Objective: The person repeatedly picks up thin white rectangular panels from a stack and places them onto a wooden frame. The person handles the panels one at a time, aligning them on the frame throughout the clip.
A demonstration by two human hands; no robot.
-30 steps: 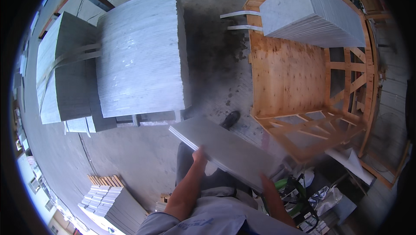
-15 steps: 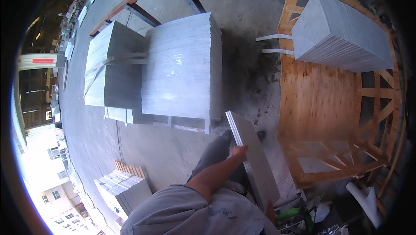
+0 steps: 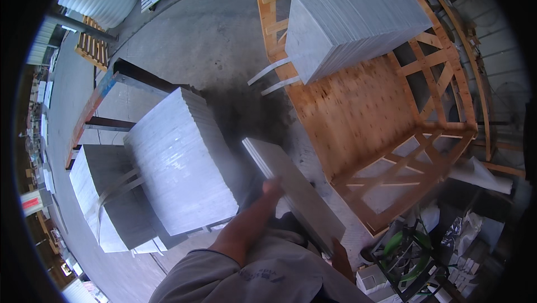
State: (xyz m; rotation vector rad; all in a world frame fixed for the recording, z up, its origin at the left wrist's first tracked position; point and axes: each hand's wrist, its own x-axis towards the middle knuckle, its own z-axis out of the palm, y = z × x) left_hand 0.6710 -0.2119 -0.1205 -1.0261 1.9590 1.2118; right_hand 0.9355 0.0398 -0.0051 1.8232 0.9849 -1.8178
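Note:
Together my hands carry a small bundle of pale grey stone slabs (image 3: 296,185), tilted on edge in front of my body. My left hand (image 3: 272,188) is closed around the edge on the left side, toward the far end. At the near end, my right hand (image 3: 340,259) grips the bundle, its fingers partly hidden. To the left stands a large stack of similar slabs (image 3: 179,163), with a strapped stack (image 3: 106,191) beside it. Ahead on the right, an open wooden crate (image 3: 352,118) has a row of upright slabs (image 3: 358,23) at its far end.
Pale straps (image 3: 268,74) stick out from the crate's left side. A steel frame (image 3: 98,99) stands behind the left stacks. Near right lie a green hose (image 3: 391,244), plastic wrapping (image 3: 461,230) and boxes (image 3: 373,282). A wooden pallet (image 3: 92,46) is at the far left.
My view has turned to the right, so the crate and stacks appear farther left. Both hands still hold the slabs, which now angle toward the crate's near left corner.

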